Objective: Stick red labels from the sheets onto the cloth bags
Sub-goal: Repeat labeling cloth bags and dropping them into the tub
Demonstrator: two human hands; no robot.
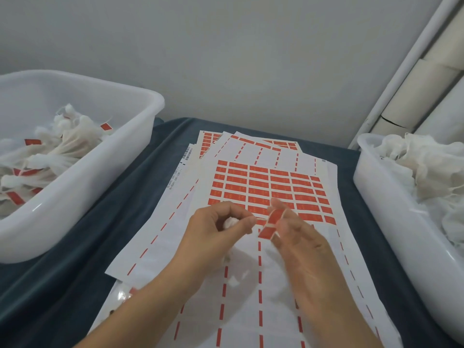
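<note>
A label sheet (263, 187) with several rows of red labels lies on top of a pile of sheets in the middle of the table. Above its peeled lower part, my left hand (213, 227) grips a small white cloth bag (229, 222), whose string runs toward my right hand. My right hand (293, 232) pinches a red label (272, 223) that is folded round the string, between thumb and fingers. Part of the bag hangs below my left wrist.
A white tub (82, 187) at the left holds cloth bags bearing red labels. A white tub (391, 222) at the right holds plain white cloth bags. A dark blue cloth (140, 177) covers the table. More sheets (251, 144) fan out behind.
</note>
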